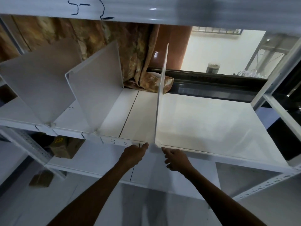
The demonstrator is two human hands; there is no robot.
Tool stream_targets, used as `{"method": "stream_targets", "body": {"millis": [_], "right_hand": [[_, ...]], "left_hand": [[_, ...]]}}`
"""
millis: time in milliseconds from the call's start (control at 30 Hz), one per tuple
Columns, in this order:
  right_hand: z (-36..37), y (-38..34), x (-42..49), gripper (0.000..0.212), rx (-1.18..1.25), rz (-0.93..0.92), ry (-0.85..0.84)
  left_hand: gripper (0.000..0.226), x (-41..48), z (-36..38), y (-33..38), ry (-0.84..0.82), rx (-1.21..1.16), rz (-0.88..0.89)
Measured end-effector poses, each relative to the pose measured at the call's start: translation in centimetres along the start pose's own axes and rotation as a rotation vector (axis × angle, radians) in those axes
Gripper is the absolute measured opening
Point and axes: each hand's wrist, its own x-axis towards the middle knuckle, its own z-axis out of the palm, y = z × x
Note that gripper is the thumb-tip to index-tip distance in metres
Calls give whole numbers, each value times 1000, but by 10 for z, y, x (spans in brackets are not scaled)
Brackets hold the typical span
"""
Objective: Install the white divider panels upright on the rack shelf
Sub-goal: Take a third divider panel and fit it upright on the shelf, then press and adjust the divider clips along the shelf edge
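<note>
Head view: we count three white divider panels upright on the rack shelf [203,121]. The first panel [40,88] is at far left w/ the second panel [97,88] beside it, each w/ a whitish blob [48,124] at its front foot, prob. tape or glue, can't tell which. The third panel [161,95] stands edge-on to us near mid-shelf, both hands at its front foot on the shelf lip. The left hand [134,154] reaches in w/ its thumb tip touching the foot; its fingers are hidden, so we can't tell if it grips anything. The right hand [176,160] has its forefinger straight, touching the foot from the other side, other fingers loosely curled, holding nothing we can see. We judge the job approx. three panels in, this one's foot being fixed; the wide stretch of shelf to the right has no panel, so more prob. remain. Writing: a "3-2" mark [118,142] on the lip just left of the hands, and "5-" plus a scrawl on the upper shelf edge [88,7]. The cardboard box [65,147] below has a yellow label [57,141], too blurred to read.
</note>
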Motion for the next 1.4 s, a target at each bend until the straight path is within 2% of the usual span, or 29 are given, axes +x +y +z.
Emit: {"method": "stream_targets", "body": {"millis": [267, 467, 733, 933, 1133, 1400], "right_hand": [[16, 17, 5, 58, 313, 155, -114], [28, 26, 18, 71, 434, 237, -121], [39, 33, 33, 71, 695, 312, -60], [44, 28, 43, 60, 840, 283, -72], [51, 19, 46, 50, 998, 283, -52], [52, 20, 50, 53, 1070, 279, -64]], "left_hand": [[66, 13, 12, -19, -163, -395, -147], [76, 34, 18, -26, -168, -432, -167], [82, 50, 34, -31, -265, -609, -211], [68, 56, 40, -34, -386, -829, -223], [57, 59, 34, -33, -447, -880, -155], [47, 63, 33, -31, -405, -958, -161]]}}
